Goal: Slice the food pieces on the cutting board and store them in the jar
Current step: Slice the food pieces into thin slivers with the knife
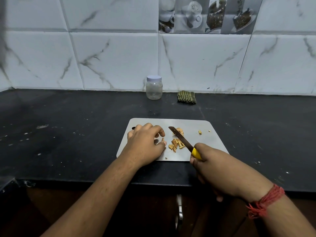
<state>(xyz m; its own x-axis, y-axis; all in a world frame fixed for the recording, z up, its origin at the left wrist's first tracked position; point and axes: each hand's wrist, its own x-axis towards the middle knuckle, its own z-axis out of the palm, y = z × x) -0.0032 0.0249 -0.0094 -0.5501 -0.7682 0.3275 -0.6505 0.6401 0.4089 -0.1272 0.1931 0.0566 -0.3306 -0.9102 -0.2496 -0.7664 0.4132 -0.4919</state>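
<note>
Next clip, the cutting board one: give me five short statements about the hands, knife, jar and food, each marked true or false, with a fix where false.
1. The right hand has its grip on a yellow-handled knife. True.
2. The jar has its lid off. False: a pale lid sits on top of it.
3. The cut food pieces lie on the cutting board. True.
4. The left hand holds the jar. False: it rests on the board beside the pieces; the jar stands apart, by the wall.
5. A folded striped cloth lies on the board. False: it lies on the dark counter, right of the jar.
</note>
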